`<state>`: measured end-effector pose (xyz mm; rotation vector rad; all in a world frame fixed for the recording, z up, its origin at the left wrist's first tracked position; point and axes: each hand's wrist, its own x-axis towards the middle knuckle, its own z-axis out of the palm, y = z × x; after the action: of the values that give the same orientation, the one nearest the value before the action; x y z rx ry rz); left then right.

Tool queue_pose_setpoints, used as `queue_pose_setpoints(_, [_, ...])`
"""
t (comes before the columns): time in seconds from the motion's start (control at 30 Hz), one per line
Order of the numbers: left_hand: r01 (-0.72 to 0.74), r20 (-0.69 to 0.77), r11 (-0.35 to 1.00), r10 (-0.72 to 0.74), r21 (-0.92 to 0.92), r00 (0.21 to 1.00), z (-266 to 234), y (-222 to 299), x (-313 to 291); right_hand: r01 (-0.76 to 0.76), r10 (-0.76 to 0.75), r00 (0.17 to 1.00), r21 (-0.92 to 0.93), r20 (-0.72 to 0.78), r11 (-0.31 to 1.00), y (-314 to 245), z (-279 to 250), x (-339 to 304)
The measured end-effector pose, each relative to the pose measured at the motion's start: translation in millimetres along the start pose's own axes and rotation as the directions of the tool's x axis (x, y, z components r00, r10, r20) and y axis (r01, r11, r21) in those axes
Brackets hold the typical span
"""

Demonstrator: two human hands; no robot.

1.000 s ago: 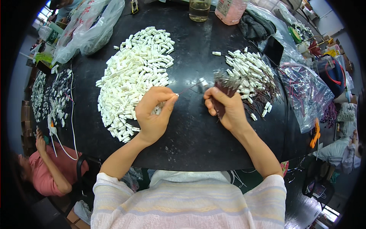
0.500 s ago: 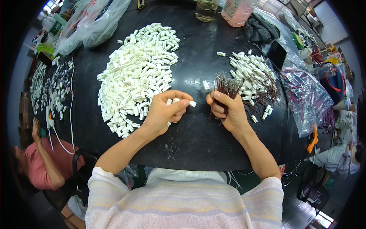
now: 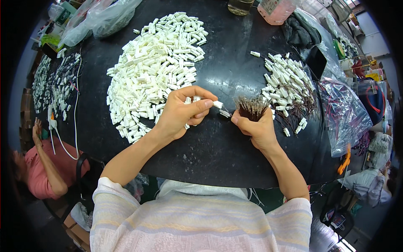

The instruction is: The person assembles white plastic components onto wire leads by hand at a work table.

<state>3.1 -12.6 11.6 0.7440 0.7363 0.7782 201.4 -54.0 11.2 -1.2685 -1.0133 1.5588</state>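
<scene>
My left hand point(image 3: 184, 111) is closed, pinching a small white plastic connector housing point(image 3: 218, 104) between thumb and forefinger. More white housings show among its curled fingers. My right hand point(image 3: 259, 129) is wrapped round a bundle of thin dark brown wires point(image 3: 251, 110), with their metal-tipped ends fanned upward. Another white housing point(image 3: 225, 114) is between the two hands, close to the right thumb; whether it is held or lies on the table I cannot tell. Left of my left hand spreads a large heap of white housings point(image 3: 157, 69).
Beyond my right hand lies a pile of white housings with brown wires point(image 3: 289, 82). A clear plastic bag point(image 3: 342, 113) and orange-handled tool point(image 3: 345, 160) are at the right edge of the black table point(image 3: 218, 164). A person in pink point(image 3: 48, 170) sits at left.
The hands have drawn slightly apart, and the right one has turned, its wire tips fanning wider. The left fingertips' housing now points toward the right hand. The whole view has shifted a little.
</scene>
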Motion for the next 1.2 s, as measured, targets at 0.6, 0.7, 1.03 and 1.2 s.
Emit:
queue_pose_setpoints(0.6, [-0.303, 0.125, 0.763, 0.283, 0.571, 0.951, 7, -2, -2, 0.001, -0.001, 1.000, -0.099, 0.000, 0.995, -7, 4, 1])
queue_pose_setpoints(0.7, [-0.003, 0.009, 0.994, 0.002, 0.110, 1.000, 3, 3, 2, -0.049, 0.048, 0.998, 0.031, 0.041, 0.998, -5, -1, 4])
queue_pose_setpoints(1.03, [0.110, 0.064, 0.991, -0.115, 0.077, 0.991, -1, 1, 4, -0.006, 0.005, 0.998, 0.013, 0.063, 1.000, -6, -3, 5])
queue_pose_setpoints(1.2, [0.062, 0.021, 0.970, -0.069, 0.235, 0.997, 6, -3, 1, -0.185, 0.165, 0.973, 0.115, 0.158, 0.976, -13, -5, 3])
